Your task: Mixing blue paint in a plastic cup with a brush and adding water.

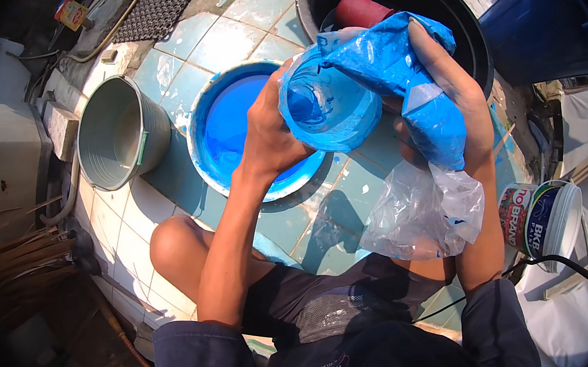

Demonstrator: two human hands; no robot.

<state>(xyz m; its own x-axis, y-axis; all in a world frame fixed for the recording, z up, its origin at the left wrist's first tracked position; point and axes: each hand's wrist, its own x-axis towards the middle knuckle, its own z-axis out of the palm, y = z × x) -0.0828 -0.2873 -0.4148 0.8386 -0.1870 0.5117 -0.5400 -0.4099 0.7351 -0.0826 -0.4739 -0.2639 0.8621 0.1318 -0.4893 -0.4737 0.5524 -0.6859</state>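
Tiled floor [259, 6], upper centre; I log left hand [271, 125] gripping cup [358, 119], right hand [456, 83] clutching bag [392, 61]; over-tilting risks spillage.

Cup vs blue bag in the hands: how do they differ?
Shape: the cup is round; the blue bag is creased and crumpled.
Hold: the left hand has the cup, the right hand the blue bag.
Inside: the cup's shows; the blue bag's doesn't.
Shared: both look blue.

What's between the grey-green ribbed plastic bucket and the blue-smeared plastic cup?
Head view: teal floor tiles, the round blue-stained basin of blue liquid, then the left hand gripping the cup.
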